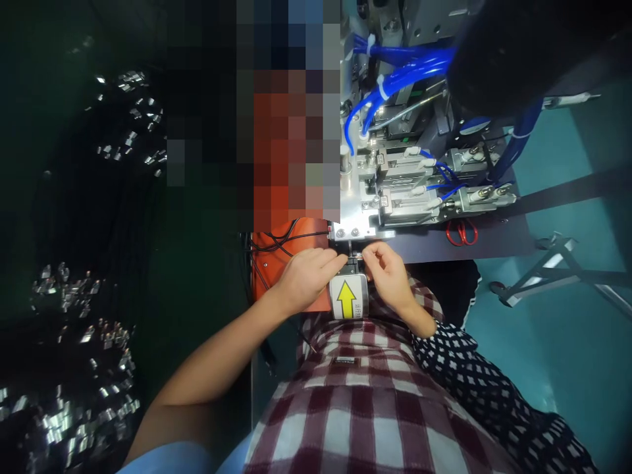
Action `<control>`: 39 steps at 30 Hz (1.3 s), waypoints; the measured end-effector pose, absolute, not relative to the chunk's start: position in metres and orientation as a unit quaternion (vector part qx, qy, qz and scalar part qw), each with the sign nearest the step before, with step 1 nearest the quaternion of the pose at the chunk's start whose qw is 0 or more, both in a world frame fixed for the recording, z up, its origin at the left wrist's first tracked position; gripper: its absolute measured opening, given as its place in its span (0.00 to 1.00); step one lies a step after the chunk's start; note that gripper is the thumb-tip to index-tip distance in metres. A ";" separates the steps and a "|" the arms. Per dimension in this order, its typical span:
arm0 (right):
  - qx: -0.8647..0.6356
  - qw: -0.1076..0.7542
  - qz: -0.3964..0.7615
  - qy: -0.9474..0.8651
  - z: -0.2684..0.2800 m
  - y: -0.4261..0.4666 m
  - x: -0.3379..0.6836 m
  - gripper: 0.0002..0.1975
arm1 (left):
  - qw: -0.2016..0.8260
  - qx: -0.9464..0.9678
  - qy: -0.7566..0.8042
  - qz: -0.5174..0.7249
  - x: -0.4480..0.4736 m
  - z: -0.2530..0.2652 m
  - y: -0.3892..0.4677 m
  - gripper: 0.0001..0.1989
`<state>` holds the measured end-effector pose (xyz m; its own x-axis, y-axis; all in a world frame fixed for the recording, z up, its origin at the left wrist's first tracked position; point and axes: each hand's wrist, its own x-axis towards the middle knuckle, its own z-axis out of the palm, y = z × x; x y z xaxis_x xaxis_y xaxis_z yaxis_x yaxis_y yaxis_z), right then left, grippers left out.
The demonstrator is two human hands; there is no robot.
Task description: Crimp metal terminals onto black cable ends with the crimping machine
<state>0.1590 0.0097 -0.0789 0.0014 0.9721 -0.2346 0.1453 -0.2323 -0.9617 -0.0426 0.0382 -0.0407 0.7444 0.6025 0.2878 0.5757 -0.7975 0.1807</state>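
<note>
My left hand [312, 273] lies over the edge of the orange panel [316, 301], its fingers pressed together. Across from it, my right hand [388, 271] pinches with thumb and forefinger. A small shiny metal piece [356, 257] shows between the fingertips of both hands, at the front of the machine's dark fixture. Its exact kind is too small to tell. Just below the hands is a white label with a yellow arrow [346, 299]. Thin black cables [276, 247] run over the orange panel beside my left hand.
Metal cylinders [409, 204] with blue air tubes [417, 66] stand beyond my right hand. Red-handled scissors [462, 234] lie on the dark table [424, 247]. At left hang many black cables with shiny ends [69, 289]. A metal stand leg [538, 270] is at right.
</note>
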 end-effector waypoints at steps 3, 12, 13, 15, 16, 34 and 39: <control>-0.592 0.403 0.489 -0.498 -0.078 0.009 0.156 0.13 | 0.037 0.931 0.315 0.178 -0.043 -0.042 0.039 0.15; -0.591 0.400 0.521 -0.469 -0.080 0.009 0.156 0.13 | -0.013 0.919 0.363 0.156 -0.038 -0.031 0.031 0.13; -0.583 0.399 0.536 -0.462 -0.081 0.010 0.156 0.13 | -0.031 0.914 0.378 0.144 -0.037 -0.027 0.027 0.13; -0.571 0.404 0.554 -0.451 -0.082 0.010 0.158 0.14 | -0.039 0.913 0.388 0.120 -0.034 -0.021 0.022 0.13; -0.568 0.407 0.559 -0.447 -0.082 0.010 0.158 0.14 | -0.029 0.915 0.386 0.113 -0.032 -0.020 0.020 0.13; -0.579 0.429 0.530 -0.447 -0.084 0.011 0.155 0.14 | 0.107 0.872 0.462 0.125 -0.004 -0.042 0.008 0.16; -0.555 0.455 0.552 -0.424 -0.086 0.012 0.151 0.14 | 0.156 0.847 0.462 0.212 -0.018 -0.047 0.007 0.16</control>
